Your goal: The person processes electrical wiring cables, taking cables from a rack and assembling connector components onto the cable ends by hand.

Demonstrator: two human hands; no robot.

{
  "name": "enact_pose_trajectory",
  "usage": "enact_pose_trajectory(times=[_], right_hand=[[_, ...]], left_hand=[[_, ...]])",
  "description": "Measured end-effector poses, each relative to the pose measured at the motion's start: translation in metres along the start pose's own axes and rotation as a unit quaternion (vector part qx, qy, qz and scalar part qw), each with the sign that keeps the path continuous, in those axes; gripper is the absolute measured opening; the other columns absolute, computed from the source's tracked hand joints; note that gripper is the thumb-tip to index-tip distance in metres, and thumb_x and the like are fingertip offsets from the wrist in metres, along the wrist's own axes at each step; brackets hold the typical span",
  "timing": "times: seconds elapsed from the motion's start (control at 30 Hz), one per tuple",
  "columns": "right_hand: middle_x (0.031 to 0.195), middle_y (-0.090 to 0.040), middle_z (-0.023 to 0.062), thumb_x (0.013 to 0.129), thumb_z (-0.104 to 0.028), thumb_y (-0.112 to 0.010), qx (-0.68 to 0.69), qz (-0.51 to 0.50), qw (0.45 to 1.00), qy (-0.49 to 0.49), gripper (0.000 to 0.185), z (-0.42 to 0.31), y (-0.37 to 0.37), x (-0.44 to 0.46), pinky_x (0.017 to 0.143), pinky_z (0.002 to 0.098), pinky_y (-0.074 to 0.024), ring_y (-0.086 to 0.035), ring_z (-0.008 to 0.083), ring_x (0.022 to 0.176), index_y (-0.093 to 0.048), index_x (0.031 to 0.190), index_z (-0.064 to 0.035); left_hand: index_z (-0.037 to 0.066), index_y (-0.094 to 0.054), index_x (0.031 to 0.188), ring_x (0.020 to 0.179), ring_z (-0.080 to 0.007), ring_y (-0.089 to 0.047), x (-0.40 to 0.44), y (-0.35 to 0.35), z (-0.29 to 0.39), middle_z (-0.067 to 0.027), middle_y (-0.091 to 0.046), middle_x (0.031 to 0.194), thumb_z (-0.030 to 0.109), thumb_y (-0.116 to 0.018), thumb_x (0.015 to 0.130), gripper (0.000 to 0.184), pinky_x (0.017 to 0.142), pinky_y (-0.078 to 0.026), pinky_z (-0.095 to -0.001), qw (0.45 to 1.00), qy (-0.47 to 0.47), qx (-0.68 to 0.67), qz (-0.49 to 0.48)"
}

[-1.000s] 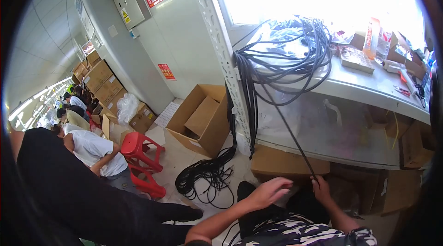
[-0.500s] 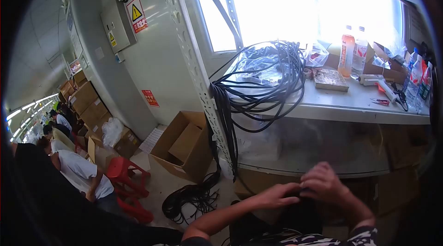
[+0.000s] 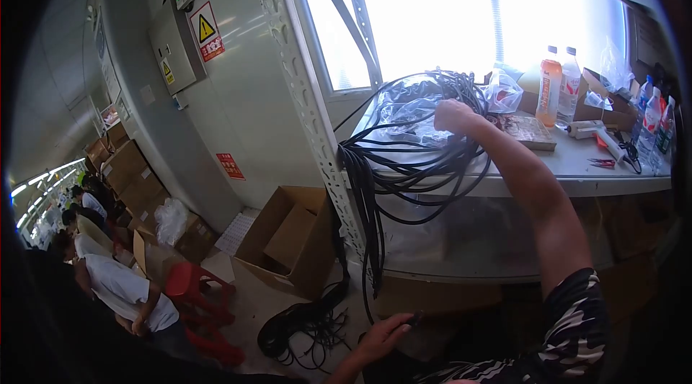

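My right hand (image 3: 459, 119) reaches over the shelf into a big loose coil of black cables (image 3: 404, 166). Its fingers are curled at the coil, and what they hold is hidden. Beneath the coil lies a clear plastic bag (image 3: 411, 104). Low in front of me, my left hand (image 3: 386, 336) is closed in a pinch on the end of a black cable, whose dark tip (image 3: 414, 319) shows at the fingertips. Cable strands hang down past the shelf edge beside the perforated metal post (image 3: 317, 121).
The white shelf (image 3: 526, 186) also carries drink bottles (image 3: 550, 92), a worn block (image 3: 530, 132), a glue gun (image 3: 598, 135) and small red-handled pliers (image 3: 602, 163). An open carton (image 3: 288, 269), more cables (image 3: 299, 333) and red stools (image 3: 198, 290) stand left, near a seated person (image 3: 119, 269).
My hands were together low in front of me. My right hand has since moved up to the cable coil on the shelf, while my left has stayed low, shifting slightly left and down.
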State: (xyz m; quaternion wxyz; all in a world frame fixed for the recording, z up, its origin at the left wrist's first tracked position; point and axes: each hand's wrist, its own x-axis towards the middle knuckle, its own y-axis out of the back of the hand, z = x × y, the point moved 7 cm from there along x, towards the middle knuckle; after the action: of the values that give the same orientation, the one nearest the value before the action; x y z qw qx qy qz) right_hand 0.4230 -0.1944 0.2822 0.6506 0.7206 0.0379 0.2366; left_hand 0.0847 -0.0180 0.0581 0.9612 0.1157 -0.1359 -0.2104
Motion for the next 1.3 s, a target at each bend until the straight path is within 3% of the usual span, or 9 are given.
enact_pose_trajectory(times=[0.27,0.33,0.4,0.73,1.0,1.1,1.17,1.23,1.3], right_hand=[[0.079,-0.063,0.0136,0.050,-0.020,-0.071,-0.012,-0.124,0.992,-0.016,0.029,0.002,-0.025,0.016,0.068,0.0337,-0.0492,-0.061,0.0258,0.076,-0.066,0.072,-0.0034],[0.079,-0.062,0.0159,0.056,-0.021,-0.065,-0.026,-0.113,0.993,0.013,0.025,0.007,-0.032,0.025,0.068,0.0350,-0.0488,-0.061,0.0279,0.074,-0.066,0.074,-0.0027],[0.080,-0.062,0.0173,0.062,-0.018,-0.059,-0.030,-0.088,0.995,0.044,0.021,0.009,-0.034,0.027,0.068,0.0367,-0.0479,-0.060,0.0294,0.074,-0.065,0.074,-0.0013],[0.076,-0.062,0.0149,0.062,-0.017,-0.060,0.022,-0.113,0.989,0.097,0.018,0.003,-0.033,0.021,0.068,0.0347,-0.0475,-0.060,0.0276,0.071,-0.066,0.075,-0.0052],[0.078,-0.060,0.0179,0.071,-0.015,-0.053,0.009,0.038,0.987,0.155,0.018,0.014,-0.037,0.030,0.070,0.0385,-0.0462,-0.059,0.0305,0.077,-0.064,0.075,-0.0009],[0.064,-0.055,0.0207,0.072,-0.016,-0.053,0.185,0.159,0.958,0.151,0.022,-0.013,0.014,-0.008,0.058,0.0387,-0.0442,-0.057,0.0327,0.062,-0.055,0.065,0.0039],[0.065,-0.057,0.0118,0.071,-0.016,-0.058,0.291,0.159,0.929,0.161,0.017,-0.044,0.032,-0.047,0.057,0.0312,-0.0432,-0.053,0.0201,0.057,-0.057,0.073,0.0016],[0.069,-0.059,0.0082,0.074,-0.013,-0.059,0.325,0.138,0.912,0.210,0.013,-0.086,0.032,-0.106,0.059,0.0282,-0.0440,-0.055,0.0147,0.062,-0.058,0.077,0.0002],[0.072,-0.059,0.0078,0.075,-0.006,-0.060,0.497,-0.022,0.857,0.138,0.007,-0.117,-0.006,-0.171,0.061,0.0261,-0.0448,-0.057,0.0152,0.067,-0.059,0.078,-0.0007]], left_hand=[[0.002,-0.051,0.108,0.087,-0.0132,-0.054,-0.009,0.008,-0.034,-0.0059,-0.057,0.097,0.015,-0.047,0.087,0.025,0.077,-0.041,-0.0244,0.996,0.078,-0.041,0.018],[0.002,-0.051,0.107,0.085,-0.0126,-0.055,-0.011,0.005,-0.041,-0.0058,-0.058,0.096,0.015,-0.046,0.087,0.024,0.076,-0.042,-0.0243,0.990,0.122,-0.073,0.009],[0.001,-0.051,0.105,0.082,-0.0109,-0.056,-0.006,0.006,-0.025,-0.0057,-0.059,0.094,0.014,-0.046,0.087,0.023,0.072,-0.043,-0.0238,0.999,0.023,-0.045,0.009],[-0.001,-0.048,0.109,0.076,-0.0114,-0.057,-0.018,-0.007,-0.028,-0.0055,-0.062,0.087,0.013,-0.046,0.087,0.026,0.070,-0.045,-0.0236,0.996,0.086,-0.037,0.010],[0.001,-0.048,0.111,0.079,-0.0099,-0.057,-0.028,0.001,-0.017,-0.0058,-0.060,0.086,0.015,-0.046,0.088,0.028,0.069,-0.044,-0.0220,0.991,0.113,0.047,0.057],[0.002,-0.048,0.112,0.085,-0.0118,-0.056,-0.026,0.008,-0.010,-0.0071,-0.059,0.094,0.015,-0.045,0.088,0.028,0.073,-0.043,-0.0235,0.984,0.119,0.079,0.105],[0.002,-0.049,0.113,0.093,-0.0147,-0.054,-0.024,0.009,-0.013,-0.0083,-0.058,0.100,0.015,-0.044,0.088,0.028,0.080,-0.041,-0.0257,0.985,0.111,0.025,0.132],[0.002,-0.050,0.112,0.099,-0.0170,-0.052,-0.020,0.009,-0.013,-0.0087,-0.057,0.104,0.014,-0.045,0.087,0.028,0.085,-0.039,-0.0268,0.982,0.097,-0.001,0.164],[0.002,-0.050,0.110,0.091,-0.0160,-0.055,-0.013,0.008,0.001,-0.0087,-0.058,0.099,0.013,-0.047,0.086,0.027,0.079,-0.041,-0.0261,0.981,0.060,0.051,0.180]])
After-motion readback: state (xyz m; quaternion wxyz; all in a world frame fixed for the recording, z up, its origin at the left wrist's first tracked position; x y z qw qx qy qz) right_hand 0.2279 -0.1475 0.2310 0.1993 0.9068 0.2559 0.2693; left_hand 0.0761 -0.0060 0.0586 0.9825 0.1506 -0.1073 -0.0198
